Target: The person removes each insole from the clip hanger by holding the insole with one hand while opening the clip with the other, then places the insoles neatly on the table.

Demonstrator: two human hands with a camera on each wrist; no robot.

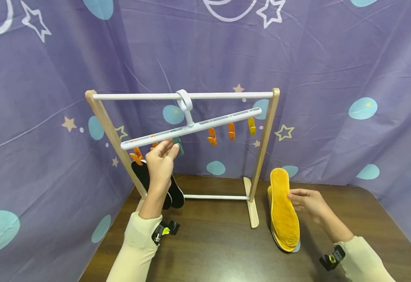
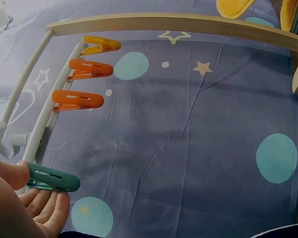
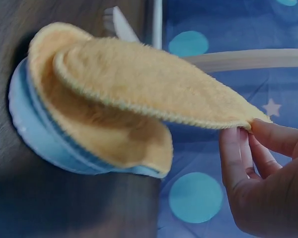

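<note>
Dark wood table (image 1: pixel 226 250), right hand (image 1: pixel 305 201) pinching fuzzy yellow insole (image 1: pixel 283 203)

Left hand (image 2: pixel 20 203) at the lower left corner, thumb and fingers (image 2: pixel 47 208) pinching a teal clip (image 2: pixel 53 179) on the white hanger bar (image 2: pixel 48 116). Further along the same bar, three more clips, free of the hand: an orange clip (image 2: pixel 77 99) nearest the teal one, a second orange clip (image 2: pixel 90 69) beyond it, and a yellow clip (image 2: pixel 101 45) at the bar's far end. A white rail (image 2: pixel 21 89) beside the bar, joined to a wooden post (image 2: pixel 188 22) stretching across the top. Purple cloth (image 2: pixel 188 129) with teal dots and pale stars behind everything. Yellow insoles (image 2: pixel 233 6) just visible past the post, at the top edge.
</note>
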